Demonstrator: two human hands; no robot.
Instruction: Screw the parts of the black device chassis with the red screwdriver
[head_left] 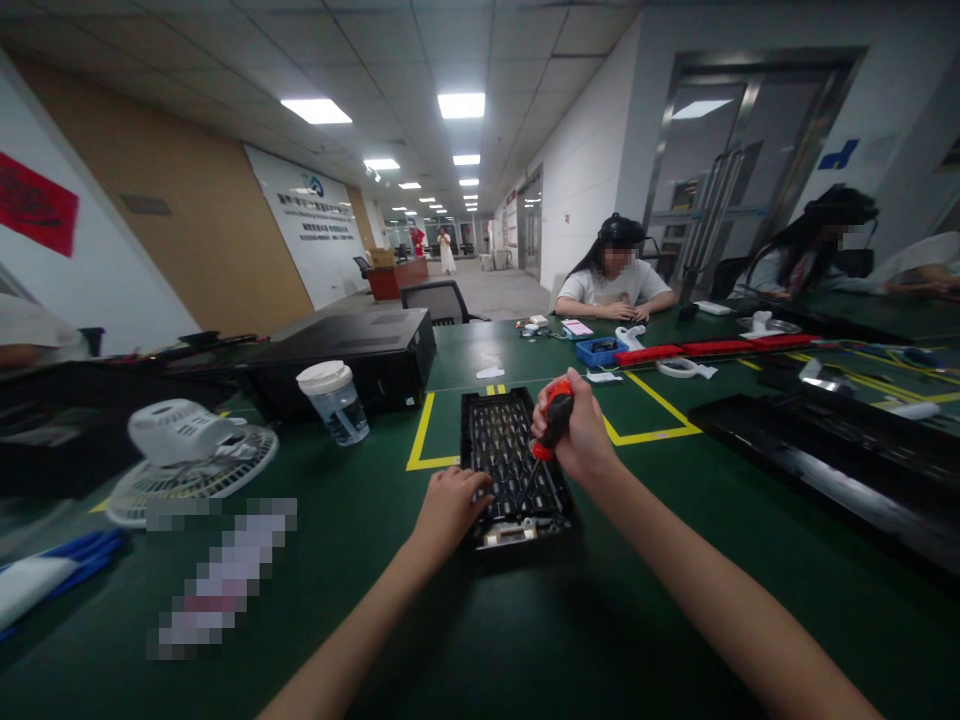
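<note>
A black plastic case [501,440] with rows of rounded recesses lies on the green table in front of me. My right hand [581,430] is wrapped round the red-and-black handle of a screwdriver [556,418]. Its shaft slants down and left into the case; whether the tip sits on a screw is too small to tell. At the near left side, my left hand [451,505] grips the rim of the case with curled fingers. Metallic and pale parts [510,533] show at the case's near end.
Left of me are a lidded plastic cup [341,405], a white fan part [187,450] and a large black box [360,350]. Long black panels [817,450] lie at right. Further off are a blue tray [598,350], a red strip [720,347] and a seated person [615,280].
</note>
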